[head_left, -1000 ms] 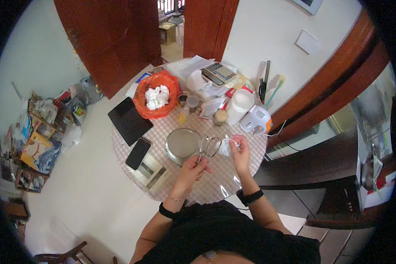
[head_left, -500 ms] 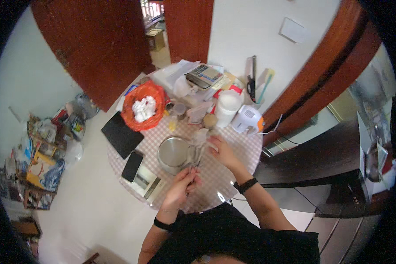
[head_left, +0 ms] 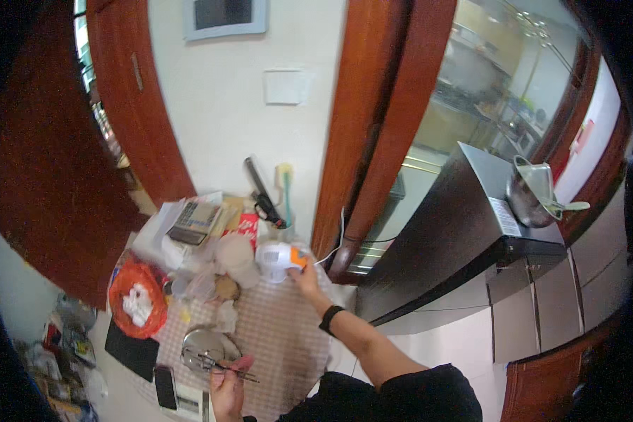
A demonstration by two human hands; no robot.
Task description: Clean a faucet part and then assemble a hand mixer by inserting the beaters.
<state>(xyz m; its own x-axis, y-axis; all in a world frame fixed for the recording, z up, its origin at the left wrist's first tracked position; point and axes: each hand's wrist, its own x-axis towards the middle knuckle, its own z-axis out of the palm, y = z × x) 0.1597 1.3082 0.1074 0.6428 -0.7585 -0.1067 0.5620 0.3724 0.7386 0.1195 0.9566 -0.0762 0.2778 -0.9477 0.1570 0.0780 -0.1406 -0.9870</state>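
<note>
My left hand (head_left: 226,388) is closed around thin metal mixer beaters (head_left: 243,375), their wire loops over the rim of a round metal bowl (head_left: 198,339). At the table's right side my right hand (head_left: 304,276) has its fingers on the orange end of a white and orange hand mixer (head_left: 274,259), which stands on the table with a white cord behind it. A crumpled clear wrapper (head_left: 226,316) lies beyond the bowl. Below the bowl are a black phone (head_left: 165,387) and a pale kitchen scale (head_left: 188,402), partly out of view.
On the checked round table (head_left: 281,330) stand an orange-lined basket (head_left: 116,299), a calculator (head_left: 195,219), a white container (head_left: 238,260) and a cup (head_left: 283,231) of utensils. A black mat (head_left: 130,355) lies left. A dark cabinet (head_left: 429,260) holds a metal pot (head_left: 531,197).
My view has swung right and up. My right hand has moved from beside the clear wrapper to the hand mixer. The left hand still holds the beaters near the bowl.
</note>
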